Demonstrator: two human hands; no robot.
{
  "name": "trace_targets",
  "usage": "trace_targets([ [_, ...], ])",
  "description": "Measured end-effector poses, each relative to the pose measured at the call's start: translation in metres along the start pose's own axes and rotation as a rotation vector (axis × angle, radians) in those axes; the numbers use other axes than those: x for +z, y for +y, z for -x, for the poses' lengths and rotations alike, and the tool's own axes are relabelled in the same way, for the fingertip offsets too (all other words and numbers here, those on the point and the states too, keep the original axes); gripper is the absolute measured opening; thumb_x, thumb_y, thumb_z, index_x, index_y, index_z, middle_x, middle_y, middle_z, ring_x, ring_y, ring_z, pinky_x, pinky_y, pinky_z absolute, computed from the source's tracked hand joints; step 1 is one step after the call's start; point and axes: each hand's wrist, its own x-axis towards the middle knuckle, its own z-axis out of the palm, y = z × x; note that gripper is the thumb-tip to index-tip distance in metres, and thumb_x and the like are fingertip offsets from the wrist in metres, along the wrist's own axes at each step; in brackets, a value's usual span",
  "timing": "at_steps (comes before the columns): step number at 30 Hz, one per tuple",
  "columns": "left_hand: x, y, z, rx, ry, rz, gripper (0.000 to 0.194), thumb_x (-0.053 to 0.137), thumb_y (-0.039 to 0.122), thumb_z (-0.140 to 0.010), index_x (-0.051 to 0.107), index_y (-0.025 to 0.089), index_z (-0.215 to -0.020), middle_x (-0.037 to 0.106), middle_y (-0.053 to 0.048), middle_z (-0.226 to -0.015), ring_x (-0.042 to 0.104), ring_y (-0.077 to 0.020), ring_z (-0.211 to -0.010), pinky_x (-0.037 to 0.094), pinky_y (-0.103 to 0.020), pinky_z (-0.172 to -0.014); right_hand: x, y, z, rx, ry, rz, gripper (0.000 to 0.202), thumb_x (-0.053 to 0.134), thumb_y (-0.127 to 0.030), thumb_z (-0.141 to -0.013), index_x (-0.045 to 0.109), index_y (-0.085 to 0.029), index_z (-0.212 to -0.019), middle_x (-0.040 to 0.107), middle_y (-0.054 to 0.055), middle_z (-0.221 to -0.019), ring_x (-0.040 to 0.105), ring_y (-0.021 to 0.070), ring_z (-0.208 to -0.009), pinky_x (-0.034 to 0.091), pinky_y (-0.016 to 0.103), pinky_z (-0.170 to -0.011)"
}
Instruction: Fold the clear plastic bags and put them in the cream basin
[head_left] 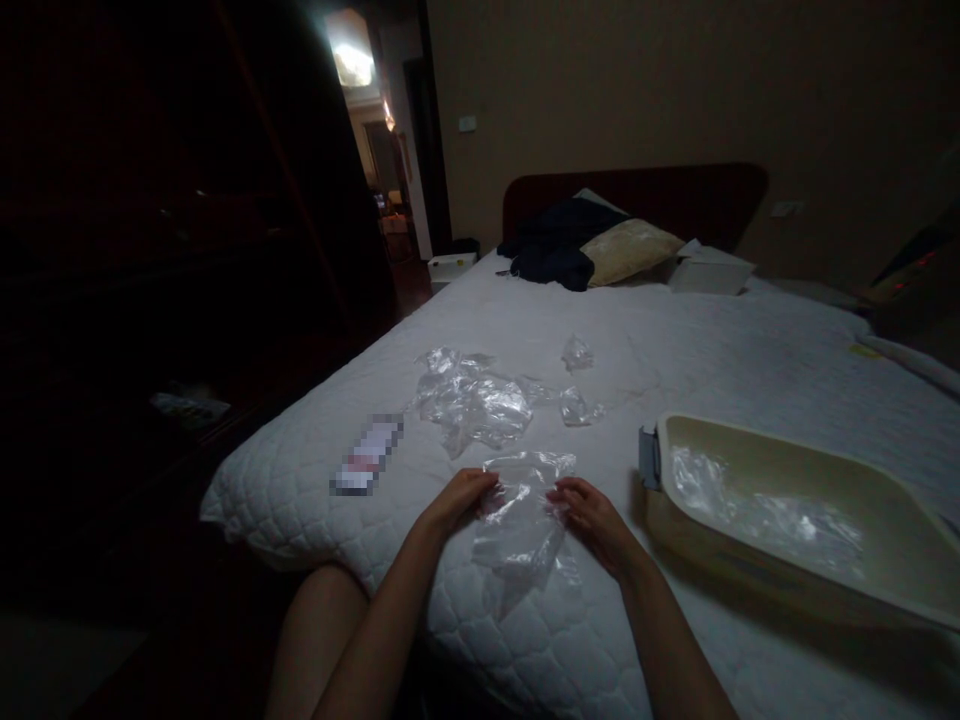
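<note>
A clear plastic bag (521,520) lies partly spread at the near edge of the bed, between my two hands. My left hand (466,495) pinches its left edge, thumb and fingers closed on the film. On the opposite side, my right hand (592,510) has its bent fingers closed at the bag's right edge. Just beyond is a heap of crumpled clear plastic bags (476,400). Two smaller crumpled pieces, one nearer (576,407) and one farther (577,353), rest to the right of that heap.
A cream storage bin (780,450) with clear plastic inside stands on the right of the white quilted bedspread (630,650). A blurred-out flat object (367,456) lies at left. Farther back are dark cloth (555,255), a pillow (630,250) and a white box (711,272) near the headboard (637,185).
</note>
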Motion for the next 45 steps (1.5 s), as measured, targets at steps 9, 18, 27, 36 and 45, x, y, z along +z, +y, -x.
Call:
trace_targets([
  [9, 0.009, 0.003, -0.001, 0.024, 0.210, -0.039, 0.038, 0.056, 0.053, -0.067, 0.054, 0.015, -0.067, 0.043, 0.005, -0.045, 0.039, -0.0066, -0.036, 0.027, -0.018, -0.036, -0.001, -0.002, 0.003, 0.022, -0.098, 0.033, 0.040, 0.072, -0.035, -0.062, 0.059, -0.022, -0.098, 0.064, 0.003, -0.085, 0.060, 0.0149, -0.076, 0.045, 0.027, -0.070],
  [18, -0.004, 0.008, 0.012, 0.051, 0.029, 0.140, 0.034, 0.068, 0.043, -0.060, 0.055, 0.014, -0.072, 0.047, 0.005, -0.052, 0.040, -0.0039, -0.038, 0.030, -0.016, -0.036, 0.001, -0.003, 0.002, 0.030, -0.123, -0.032, 0.021, 0.069, -0.034, -0.065, 0.056, -0.018, -0.073, 0.061, -0.001, -0.070, 0.057, 0.0122, -0.066, 0.043, 0.023, -0.062],
  [27, -0.008, 0.003, 0.008, 0.074, 0.048, 0.019, 0.037, 0.061, 0.044, -0.066, 0.051, 0.015, -0.087, 0.065, -0.005, -0.066, 0.047, -0.0071, -0.029, 0.025, -0.016, -0.028, -0.001, 0.006, -0.005, -0.005, -0.002, 0.012, 0.030, 0.063, -0.044, -0.068, 0.052, -0.021, -0.082, 0.050, -0.007, -0.051, 0.044, 0.0077, -0.037, 0.033, 0.018, -0.034],
  [36, -0.013, 0.008, 0.015, 0.020, -0.026, -0.042, 0.055, 0.064, 0.043, -0.066, 0.047, 0.014, -0.109, 0.064, -0.004, -0.066, 0.045, -0.0050, -0.032, 0.023, -0.014, -0.030, 0.005, 0.009, -0.007, -0.010, 0.018, 0.209, 0.040, 0.058, -0.053, -0.068, 0.051, -0.017, -0.086, 0.056, -0.003, -0.054, 0.056, 0.0118, -0.046, 0.042, 0.021, -0.043],
  [45, -0.024, 0.005, 0.019, -0.051, -0.197, 0.070, 0.051, 0.060, 0.037, -0.073, 0.043, 0.017, -0.117, 0.065, -0.009, -0.084, 0.051, -0.0062, -0.041, 0.032, -0.013, -0.033, 0.000, 0.020, -0.010, -0.069, 0.095, 0.215, 0.037, 0.062, -0.044, -0.066, 0.049, -0.018, -0.090, 0.051, -0.007, -0.048, 0.049, 0.0088, -0.036, 0.036, 0.017, -0.033],
])
